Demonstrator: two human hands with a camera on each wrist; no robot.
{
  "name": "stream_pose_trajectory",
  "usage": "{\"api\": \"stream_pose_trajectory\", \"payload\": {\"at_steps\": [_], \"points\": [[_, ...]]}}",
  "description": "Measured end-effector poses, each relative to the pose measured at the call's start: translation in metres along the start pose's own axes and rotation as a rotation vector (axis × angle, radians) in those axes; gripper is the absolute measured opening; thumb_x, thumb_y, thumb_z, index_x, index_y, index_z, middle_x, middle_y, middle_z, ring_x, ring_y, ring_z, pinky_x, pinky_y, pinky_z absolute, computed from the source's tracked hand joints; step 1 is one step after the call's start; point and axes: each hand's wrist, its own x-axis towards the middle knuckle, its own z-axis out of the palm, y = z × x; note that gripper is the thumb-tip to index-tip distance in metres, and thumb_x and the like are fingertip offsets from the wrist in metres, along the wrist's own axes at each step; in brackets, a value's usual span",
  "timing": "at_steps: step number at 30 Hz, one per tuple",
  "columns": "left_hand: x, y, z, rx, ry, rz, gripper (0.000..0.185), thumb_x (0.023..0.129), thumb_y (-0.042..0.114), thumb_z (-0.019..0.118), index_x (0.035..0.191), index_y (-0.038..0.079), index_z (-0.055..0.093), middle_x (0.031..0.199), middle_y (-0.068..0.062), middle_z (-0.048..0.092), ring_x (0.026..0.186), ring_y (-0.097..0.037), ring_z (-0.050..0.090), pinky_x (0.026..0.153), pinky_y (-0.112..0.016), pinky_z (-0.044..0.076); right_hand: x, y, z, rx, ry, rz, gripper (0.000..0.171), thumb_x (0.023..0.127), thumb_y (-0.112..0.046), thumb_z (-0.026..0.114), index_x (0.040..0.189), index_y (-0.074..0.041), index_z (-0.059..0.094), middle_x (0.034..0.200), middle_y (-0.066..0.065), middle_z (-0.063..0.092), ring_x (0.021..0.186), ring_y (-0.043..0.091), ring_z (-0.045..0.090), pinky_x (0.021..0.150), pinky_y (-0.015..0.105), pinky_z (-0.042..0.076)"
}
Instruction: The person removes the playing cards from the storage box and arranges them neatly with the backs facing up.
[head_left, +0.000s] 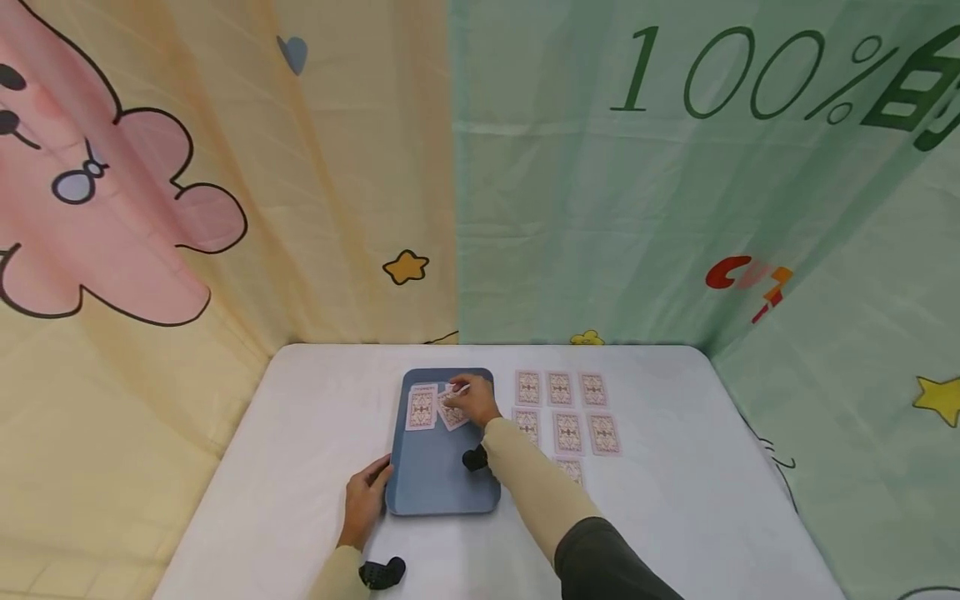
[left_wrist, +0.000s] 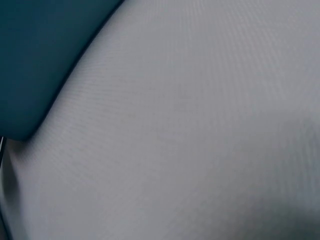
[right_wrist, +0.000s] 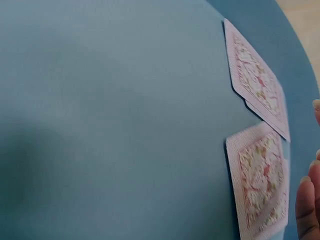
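Observation:
My left hand (head_left: 365,501) touches the left edge of a blue-grey tray (head_left: 442,492) with its fingertips and thumb. In the left wrist view the tray's corner (left_wrist: 40,65) shows, but not the hand. Inside the tray's far end lie two small piles of playing cards, patterned backs up. The left pile (head_left: 422,408) lies fairly straight, while the right pile (head_left: 453,415) is turned at a slant. Over that right pile is my right hand (head_left: 477,402), partly covering it. In the right wrist view its fingertips (right_wrist: 306,200) are beside the cards (right_wrist: 260,175), with thumb and fingers apart.
To the right of the tray, several face-down cards (head_left: 567,433) lie in rows on the white table (head_left: 690,483). My right forearm crosses over the nearest ones. Printed curtains (head_left: 570,208) hang behind and at both sides of the table.

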Motion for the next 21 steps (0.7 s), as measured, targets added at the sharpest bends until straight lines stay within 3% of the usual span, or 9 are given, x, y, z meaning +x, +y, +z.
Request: {"api": "stream_pose_trajectory", "payload": {"at_steps": [3,10,13,21], "points": [[0.0,-0.002,0.0,-0.009,-0.002,0.003,0.035,0.097,0.01,0.057,0.126,-0.008,0.059,0.126,-0.024,0.06,0.121,-0.035,0.054,0.101,-0.046,0.043,0.005,0.001,0.014,-0.005,-0.002,0.028,0.038,0.074,-0.001,0.081,0.11,0.004,0.068,0.09,0.012,0.062,0.075,0.015,0.054,0.066,0.026,0.05],[-0.001,-0.003,-0.001,-0.004,0.007,0.005,0.034,0.097,0.012,0.058,0.125,-0.006,0.061,0.124,-0.021,0.062,0.117,-0.032,0.057,0.092,-0.025,0.049,0.016,-0.005,0.036,-0.067,-0.022,0.123,0.044,0.072,-0.003,0.084,0.113,0.002,0.068,0.1,0.009,0.065,0.087,0.019,0.056,0.081,0.034,0.052],[-0.001,-0.002,-0.001,0.005,0.013,0.005,0.033,0.096,0.011,0.058,0.124,-0.007,0.061,0.123,-0.022,0.063,0.114,-0.031,0.059,0.09,-0.025,0.05,0.018,-0.007,0.043,-0.112,-0.031,0.161,0.046,0.071,-0.005,0.084,0.114,-0.001,0.068,0.105,0.008,0.065,0.092,0.019,0.057,0.089,0.036,0.051],[0.0,-0.001,-0.002,0.021,0.024,0.039,0.033,0.096,0.012,0.059,0.122,-0.008,0.062,0.122,-0.023,0.063,0.113,-0.035,0.059,0.094,-0.038,0.05,0.026,-0.002,0.058,-0.218,-0.02,0.156,0.056,0.065,-0.01,0.089,0.117,-0.004,0.067,0.113,0.009,0.059,0.106,0.025,0.052,0.101,0.041,0.043]]}}
